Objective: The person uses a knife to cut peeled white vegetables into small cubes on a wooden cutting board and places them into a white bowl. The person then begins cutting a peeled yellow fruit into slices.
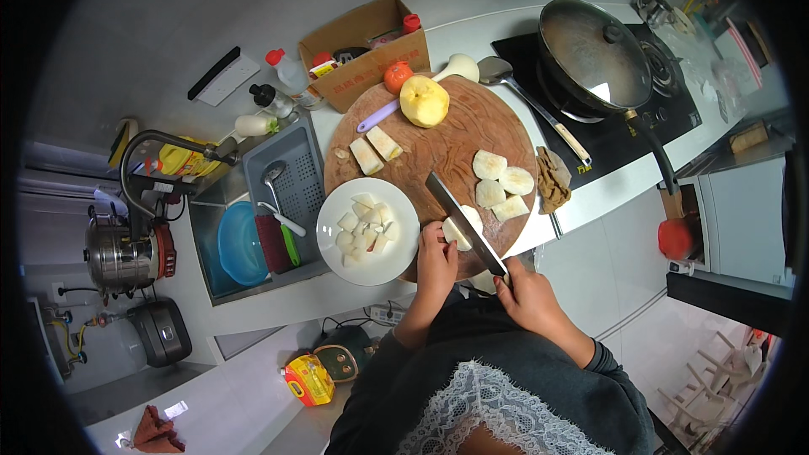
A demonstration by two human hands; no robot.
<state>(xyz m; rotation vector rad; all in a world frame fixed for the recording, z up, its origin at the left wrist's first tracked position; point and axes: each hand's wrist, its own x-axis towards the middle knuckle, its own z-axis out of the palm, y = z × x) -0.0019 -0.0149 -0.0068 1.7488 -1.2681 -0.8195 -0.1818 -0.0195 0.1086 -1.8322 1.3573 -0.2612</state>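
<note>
My right hand [523, 296] grips the handle of a kitchen knife [466, 222], its blade across a pale, peeled vegetable piece [454, 235] near the edge of a round wooden cutting board [436, 164]. Fingertips of my left hand [437, 259] hold that piece from the left. Several pale round slices [490, 165] lie right of the blade. Two blocky pieces [366, 156] lie at the board's left, below a peeled yellow fruit or vegetable [424, 101], a purple-handled tool [378, 116] and a tomato [398, 77]. A white plate [368, 272] with cut chunks overlaps the board's lower left edge.
Left are a sink with a blue basin [240, 246] and a grey drain basket [310, 170]. A cardboard box [373, 79] stands behind the board. At right, a brown cloth [553, 183], a spatula [540, 110] and a lidded pan [594, 57] on the gas hob [670, 120].
</note>
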